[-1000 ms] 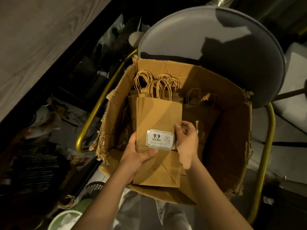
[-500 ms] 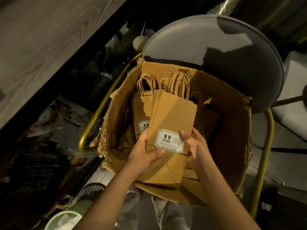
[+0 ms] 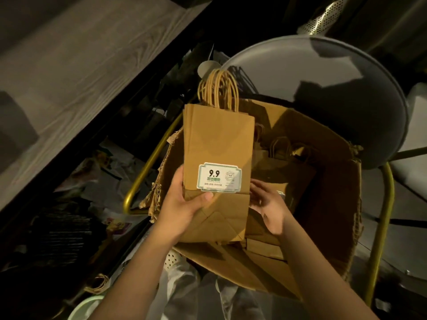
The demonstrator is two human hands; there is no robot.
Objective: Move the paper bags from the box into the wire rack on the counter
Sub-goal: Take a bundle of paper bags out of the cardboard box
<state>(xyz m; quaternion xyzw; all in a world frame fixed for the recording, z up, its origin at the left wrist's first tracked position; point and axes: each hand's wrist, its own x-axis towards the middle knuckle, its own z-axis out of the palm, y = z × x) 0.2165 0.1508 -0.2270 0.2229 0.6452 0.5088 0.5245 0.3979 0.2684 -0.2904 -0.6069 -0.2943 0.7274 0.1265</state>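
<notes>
The left hand (image 3: pixel 184 204) is gripping a stack of flat brown paper bags (image 3: pixel 217 144) low on its left edge, with the thumb lying across the front just under a white label (image 3: pixel 219 180) printed "9.9" and the fingers going behind the stack. The right hand (image 3: pixel 270 209) is sitting at the stack's lower right edge with its palm turned up and its fingers (image 3: pixel 255 188) spread and only lightly bent; the tips are touching the edge of the bags, curling round nothing. The stack is standing nearly upright in the air, its bottom end level with the near rim of a cardboard box (image 3: pixel 335 204) and its bunched twine handles (image 3: pixel 219 93) pointing away from the person, above the box's far left corner.

Inside the box, more bags (image 3: pixel 284 153) are lying in shadow to the right of the lifted stack, their handles just showing. The box has ragged, torn edges on its left side and is resting on a chair with a round grey back (image 3: pixel 323 77) and a yellow tube frame (image 3: pixel 381 227). A wooden counter top (image 3: pixel 69 77) is running along the left. Below it, crumpled papers (image 3: pixel 104 172) are lying in the dark, and a pale green tub (image 3: pixel 85 308) is showing at the bottom edge.
</notes>
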